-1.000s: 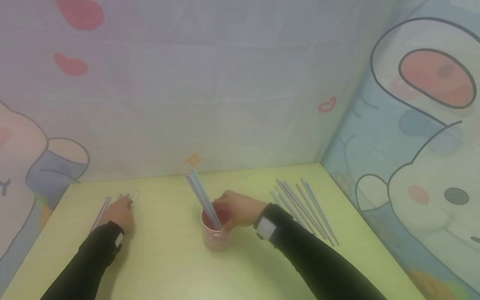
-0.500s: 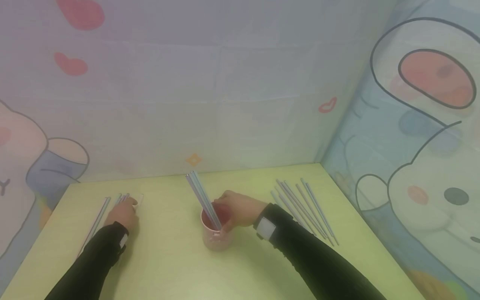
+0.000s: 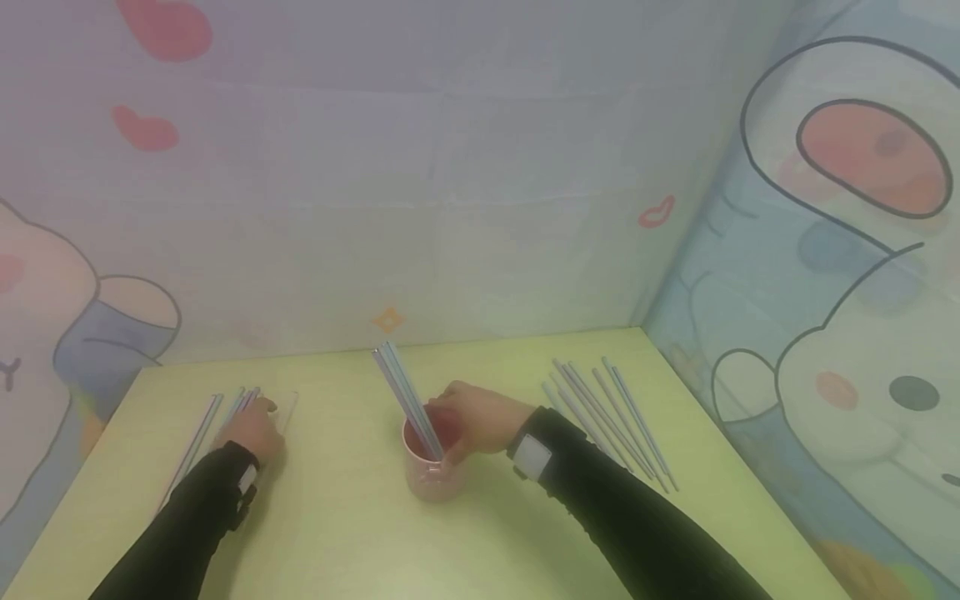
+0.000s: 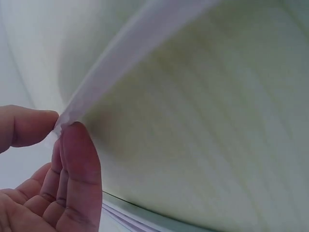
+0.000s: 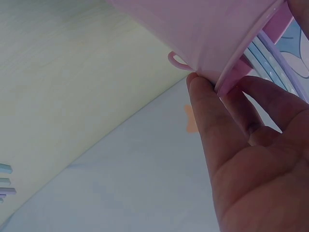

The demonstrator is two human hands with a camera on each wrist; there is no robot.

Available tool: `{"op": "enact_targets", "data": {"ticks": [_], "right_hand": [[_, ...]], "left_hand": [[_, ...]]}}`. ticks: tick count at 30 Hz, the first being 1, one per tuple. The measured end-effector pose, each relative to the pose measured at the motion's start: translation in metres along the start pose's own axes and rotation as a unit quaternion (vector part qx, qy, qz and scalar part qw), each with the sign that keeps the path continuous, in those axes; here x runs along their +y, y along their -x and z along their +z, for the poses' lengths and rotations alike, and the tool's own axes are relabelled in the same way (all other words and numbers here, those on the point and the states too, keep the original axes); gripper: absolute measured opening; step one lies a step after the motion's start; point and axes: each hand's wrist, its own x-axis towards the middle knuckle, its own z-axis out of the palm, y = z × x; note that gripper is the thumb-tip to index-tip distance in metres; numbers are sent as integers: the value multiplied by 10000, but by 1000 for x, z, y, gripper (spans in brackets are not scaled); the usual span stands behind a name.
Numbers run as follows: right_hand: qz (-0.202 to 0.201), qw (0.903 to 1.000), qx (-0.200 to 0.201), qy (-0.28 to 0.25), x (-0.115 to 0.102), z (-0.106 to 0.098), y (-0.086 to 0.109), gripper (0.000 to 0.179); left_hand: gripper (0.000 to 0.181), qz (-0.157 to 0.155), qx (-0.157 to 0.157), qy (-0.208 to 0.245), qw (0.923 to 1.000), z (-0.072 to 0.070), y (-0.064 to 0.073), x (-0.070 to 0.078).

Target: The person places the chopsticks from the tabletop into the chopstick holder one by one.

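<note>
My left hand is low over the left of the table, beside a few straw-like sticks. In the left wrist view its thumb and forefinger pinch one pale lavender stick near an end. My right hand grips the rim of a pink cup at the table's middle, with fingers both inside and outside it. Several pale blue and lavender sticks lean to the left in the cup. A small loop shows on the cup's side in the right wrist view.
More thin sticks lie at the left, partly under the left forearm. Several others are spread on the right, partly behind the right sleeve. The pale yellow table meets a patterned cloth wall at its back edge.
My left hand has shifted slightly right, and the pinched stick has moved right, apart from the others on the left. The right hand and cup have stayed in place.
</note>
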Motion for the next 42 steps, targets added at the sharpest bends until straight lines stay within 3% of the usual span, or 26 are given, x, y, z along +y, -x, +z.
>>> {"op": "enact_targets", "data": {"ticks": [7, 10, 14, 21, 29, 32, 42], "right_hand": [[-33, 10000, -31, 20, 0, -1, 0, 47], [-51, 10000, -29, -3, -1, -1, 0, 47], [14, 10000, -28, -51, -2, -1, 1, 47], [222, 9997, -1, 80, -2, -1, 2, 49], [302, 9995, 3, 83, -2, 0, 3, 50], [139, 9999, 9, -9, -1, 1, 1, 46], [-56, 10000, 15, 29, 0, 1, 0, 43]], "left_hand": [[53, 232, -272, 341, 9988, -13, -3, 7], [53, 124, -370, 897, 9952, -20, -1, 10], [58, -75, -448, 1843, 9818, -30, 1, 15], [65, -68, -298, 2199, 9750, -50, 0, 26], [61, 315, 76, 2812, 9591, -68, 5, 48], [60, 443, 221, 2960, 9539, -74, 8, 58], [60, 630, 641, 3978, 9130, -81, 7, 95]]}}
